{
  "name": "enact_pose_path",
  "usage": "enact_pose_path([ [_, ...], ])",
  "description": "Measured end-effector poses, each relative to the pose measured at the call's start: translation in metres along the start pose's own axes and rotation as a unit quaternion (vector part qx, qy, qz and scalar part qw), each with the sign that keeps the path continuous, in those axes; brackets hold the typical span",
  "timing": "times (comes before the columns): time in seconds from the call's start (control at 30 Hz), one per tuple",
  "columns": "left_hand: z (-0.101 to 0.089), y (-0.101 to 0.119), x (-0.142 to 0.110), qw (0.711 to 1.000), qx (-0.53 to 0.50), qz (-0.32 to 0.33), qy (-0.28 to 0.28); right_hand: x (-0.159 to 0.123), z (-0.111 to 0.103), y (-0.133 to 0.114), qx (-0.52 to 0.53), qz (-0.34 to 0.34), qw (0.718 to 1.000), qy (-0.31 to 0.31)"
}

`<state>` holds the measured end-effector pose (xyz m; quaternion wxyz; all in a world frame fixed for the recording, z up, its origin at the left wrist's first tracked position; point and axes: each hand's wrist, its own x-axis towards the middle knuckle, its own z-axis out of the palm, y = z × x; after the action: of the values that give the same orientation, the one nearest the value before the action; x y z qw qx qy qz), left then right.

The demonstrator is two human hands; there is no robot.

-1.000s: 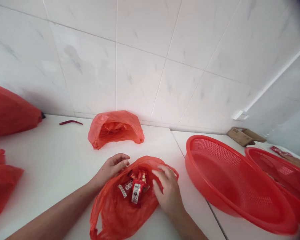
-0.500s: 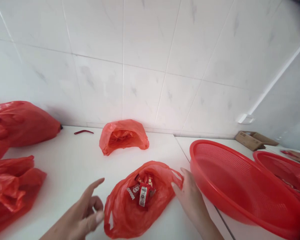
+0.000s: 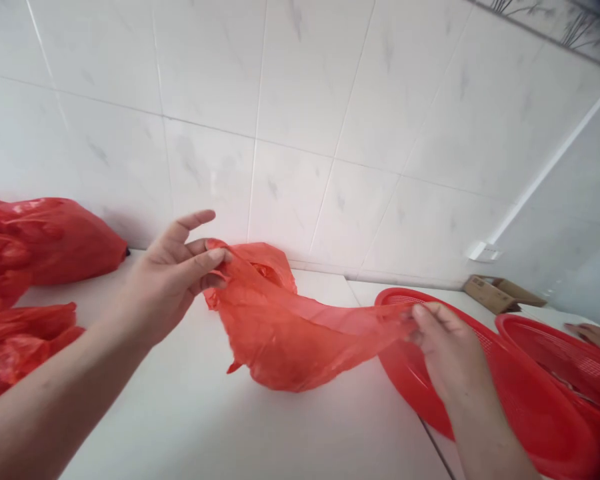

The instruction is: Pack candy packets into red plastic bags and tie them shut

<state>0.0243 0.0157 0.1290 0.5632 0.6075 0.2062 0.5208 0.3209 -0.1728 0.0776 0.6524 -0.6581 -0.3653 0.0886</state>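
Observation:
Both hands stretch a thin red plastic bag point(image 3: 295, 340) sideways by its two handles, above the white table. My left hand point(image 3: 185, 260) pinches one handle between thumb and fingers, its index finger sticking out. The other handle is pinched in my right hand point(image 3: 445, 340), in front of the large red basket. Sagging in the middle, the bag hides the small packets inside it. Behind it, against the wall, a second red bag point(image 3: 273, 260) stands with its mouth toward me, partly covered by the held bag.
A large red mesh basket point(image 3: 525, 400) stands at right, with another red basket point(image 3: 555, 347) beyond it. Another person's hand point(image 3: 597, 339) is at the far right. A cardboard box point(image 3: 500, 293) sits by the wall. Full red bags point(image 3: 70, 240) lie at left.
My left hand, earlier free beside the bag, now grips a handle. Both hands have raised the bag and pulled its handles apart, so its mouth has drawn narrow and the packets are hidden.

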Motion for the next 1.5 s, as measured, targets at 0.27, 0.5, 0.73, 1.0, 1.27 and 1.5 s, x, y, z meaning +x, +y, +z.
enact_pose_path([
  [0.27, 0.009, 0.021, 0.027, 0.991, 0.089, 0.075, -0.060, 0.015, 0.002, -0.019, 0.142, -0.047, 0.989, 0.009],
  [0.5, -0.011, 0.006, 0.021, 0.982, 0.174, 0.047, -0.056, 0.018, 0.012, -0.032, 0.115, -0.081, 0.988, -0.071],
  [0.73, -0.028, -0.021, 0.002, 0.980, 0.192, -0.025, -0.049, 0.023, 0.028, -0.059, 0.024, -0.133, 0.990, -0.040],
  [1.0, -0.031, -0.026, 0.006, 0.984, 0.157, -0.066, -0.054, 0.030, 0.053, -0.072, 0.003, -0.142, 0.989, 0.028],
  [1.27, -0.034, -0.023, 0.003, 0.990, 0.129, -0.038, -0.046, 0.012, 0.027, -0.044, -0.087, -0.097, 0.991, 0.012],
  [1.5, -0.069, -0.092, -0.047, 0.977, 0.174, -0.100, -0.068, -0.043, 0.021, 0.050, 0.048, -0.062, 0.988, -0.132],
])
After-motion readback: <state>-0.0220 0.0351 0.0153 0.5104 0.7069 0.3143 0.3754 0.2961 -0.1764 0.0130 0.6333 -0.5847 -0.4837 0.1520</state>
